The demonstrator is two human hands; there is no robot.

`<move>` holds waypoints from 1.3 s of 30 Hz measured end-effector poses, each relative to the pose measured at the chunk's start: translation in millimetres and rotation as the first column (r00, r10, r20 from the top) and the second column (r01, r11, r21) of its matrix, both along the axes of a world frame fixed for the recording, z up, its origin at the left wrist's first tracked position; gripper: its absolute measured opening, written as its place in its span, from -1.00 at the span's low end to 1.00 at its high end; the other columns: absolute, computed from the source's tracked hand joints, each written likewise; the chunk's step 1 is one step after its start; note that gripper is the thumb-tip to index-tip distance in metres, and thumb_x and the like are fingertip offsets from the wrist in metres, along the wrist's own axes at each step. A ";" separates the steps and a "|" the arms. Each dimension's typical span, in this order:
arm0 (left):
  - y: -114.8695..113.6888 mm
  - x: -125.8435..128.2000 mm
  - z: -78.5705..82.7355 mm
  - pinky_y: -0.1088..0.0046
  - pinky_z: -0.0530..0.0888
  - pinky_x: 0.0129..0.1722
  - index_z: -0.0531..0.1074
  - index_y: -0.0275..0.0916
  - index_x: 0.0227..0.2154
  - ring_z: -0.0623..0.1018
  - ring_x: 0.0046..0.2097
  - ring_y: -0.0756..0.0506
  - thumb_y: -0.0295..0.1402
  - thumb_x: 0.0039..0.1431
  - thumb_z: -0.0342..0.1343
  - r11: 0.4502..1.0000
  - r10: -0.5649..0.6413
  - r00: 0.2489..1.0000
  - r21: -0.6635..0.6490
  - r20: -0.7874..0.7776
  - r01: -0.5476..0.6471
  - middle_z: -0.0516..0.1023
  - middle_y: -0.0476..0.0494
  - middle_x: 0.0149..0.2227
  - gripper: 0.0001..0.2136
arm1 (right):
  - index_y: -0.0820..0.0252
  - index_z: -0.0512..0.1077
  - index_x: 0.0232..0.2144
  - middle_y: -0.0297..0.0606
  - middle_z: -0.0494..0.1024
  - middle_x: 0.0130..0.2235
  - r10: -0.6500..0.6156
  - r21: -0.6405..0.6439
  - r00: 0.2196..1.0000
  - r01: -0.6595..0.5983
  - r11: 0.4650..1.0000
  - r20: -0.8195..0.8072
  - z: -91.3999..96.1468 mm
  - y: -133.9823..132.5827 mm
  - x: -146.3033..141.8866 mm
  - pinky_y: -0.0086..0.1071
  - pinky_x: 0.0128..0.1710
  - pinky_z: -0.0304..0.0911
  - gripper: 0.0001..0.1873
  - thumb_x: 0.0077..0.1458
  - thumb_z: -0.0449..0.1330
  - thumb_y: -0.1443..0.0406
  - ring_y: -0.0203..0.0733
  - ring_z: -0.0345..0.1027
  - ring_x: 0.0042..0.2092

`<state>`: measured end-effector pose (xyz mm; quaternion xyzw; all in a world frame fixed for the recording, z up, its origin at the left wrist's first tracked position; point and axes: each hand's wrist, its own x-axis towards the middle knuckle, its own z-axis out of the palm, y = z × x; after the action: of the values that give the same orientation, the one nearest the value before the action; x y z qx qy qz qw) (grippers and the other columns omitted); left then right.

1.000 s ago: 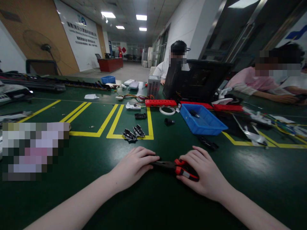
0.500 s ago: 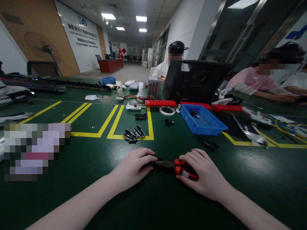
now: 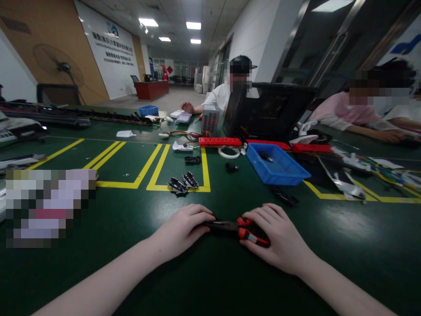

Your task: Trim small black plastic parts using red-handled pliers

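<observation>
Red-and-black pliers [image 3: 237, 229] lie flat on the green table [image 3: 210, 281] near its front edge. My right hand [image 3: 276, 239] rests over their red handles with the fingers curled around them. My left hand [image 3: 184, 229] lies on the table at the dark jaw end, fingers curled down over the tip; whatever is under the fingers is hidden. Both forearms reach in from the bottom of the view.
Two small black parts [image 3: 183, 182] lie on a yellow line just beyond my hands. A blue bin [image 3: 276, 164], red power strips [image 3: 220, 141], a roll of tape [image 3: 229, 152] and a black computer case [image 3: 266, 112] stand farther back. Two other people sit across the table.
My hands and the pliers have hardly moved. The person in the white shirt across the table has stretched an arm out to the left.
</observation>
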<state>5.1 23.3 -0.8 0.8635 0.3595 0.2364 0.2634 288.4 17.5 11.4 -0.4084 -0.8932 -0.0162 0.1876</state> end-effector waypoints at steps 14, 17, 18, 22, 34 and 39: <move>-0.1 -1.2 1.4 0.17 0.47 0.06 0.37 -0.08 0.10 0.46 0.06 -0.15 -0.47 0.32 0.07 1.000 0.000 1.000 0.011 -0.011 0.001 0.46 -0.11 0.06 -0.67 | 0.17 0.39 -0.07 -0.11 0.49 -0.09 0.026 -0.042 0.996 -0.029 0.999 -0.091 -3.3 -2.2 4.6 -0.26 -0.18 0.41 -0.63 0.08 0.24 0.17 -0.11 0.44 -0.15; -0.4 -1.2 3.1 0.16 0.47 0.06 0.38 -0.09 0.10 0.46 0.07 -0.16 -0.47 0.32 0.06 1.000 -0.003 1.000 0.007 -0.015 0.003 0.46 -0.11 0.06 -0.67 | 0.17 0.39 -0.07 -0.10 0.49 -0.10 0.038 -0.027 0.994 -0.041 0.999 -0.101 -4.7 -2.1 4.5 -0.25 -0.19 0.42 -0.64 0.10 0.22 0.17 -0.11 0.45 -0.16; -0.4 -1.1 3.5 0.16 0.47 0.06 0.38 -0.10 0.10 0.46 0.07 -0.16 -0.47 0.32 0.06 1.000 -0.003 1.000 0.008 -0.015 0.003 0.46 -0.12 0.06 -0.67 | 0.17 0.39 -0.07 -0.09 0.49 -0.10 0.040 -0.021 0.994 -0.043 0.999 -0.104 -5.3 -1.9 4.5 -0.25 -0.20 0.43 -0.64 0.10 0.21 0.16 -0.10 0.45 -0.16; -0.8 -1.1 3.9 0.16 0.46 0.07 0.38 -0.09 0.10 0.46 0.07 -0.16 -0.47 0.32 0.05 1.000 -0.007 1.000 0.014 -0.015 0.007 0.47 -0.12 0.06 -0.68 | 0.17 0.39 -0.07 -0.08 0.50 -0.11 0.049 -0.003 0.993 -0.050 0.999 -0.110 -7.7 -1.3 5.1 -0.24 -0.20 0.43 -0.64 0.10 0.21 0.15 -0.09 0.45 -0.16; 0.1 -0.4 2.3 0.16 0.46 0.07 0.42 -0.13 0.05 0.48 0.05 -0.15 -0.49 0.29 0.08 1.000 0.000 1.000 0.013 0.012 0.000 0.49 -0.12 0.04 -0.70 | 0.21 0.37 -0.09 -0.09 0.51 -0.13 0.070 0.033 0.993 -0.068 0.997 -0.096 -2.9 -3.1 2.5 -0.26 -0.22 0.44 -0.64 0.09 0.24 0.19 -0.11 0.45 -0.18; 0.1 0.5 4.6 0.15 0.45 0.08 0.44 -0.14 0.03 0.49 0.05 -0.15 -0.48 0.26 0.11 1.000 0.014 1.000 -0.014 0.017 -0.014 0.51 -0.13 0.03 -0.70 | 0.18 0.37 -0.08 -0.12 0.53 -0.16 0.058 -0.003 0.992 -0.059 0.998 -0.111 -3.7 -2.3 2.5 -0.25 -0.24 0.43 -0.63 0.07 0.25 0.17 -0.10 0.44 -0.19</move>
<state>5.6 23.4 3.8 0.8569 0.3649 0.2432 0.2710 291.0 15.2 7.7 -0.3829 -0.8930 0.0150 0.2361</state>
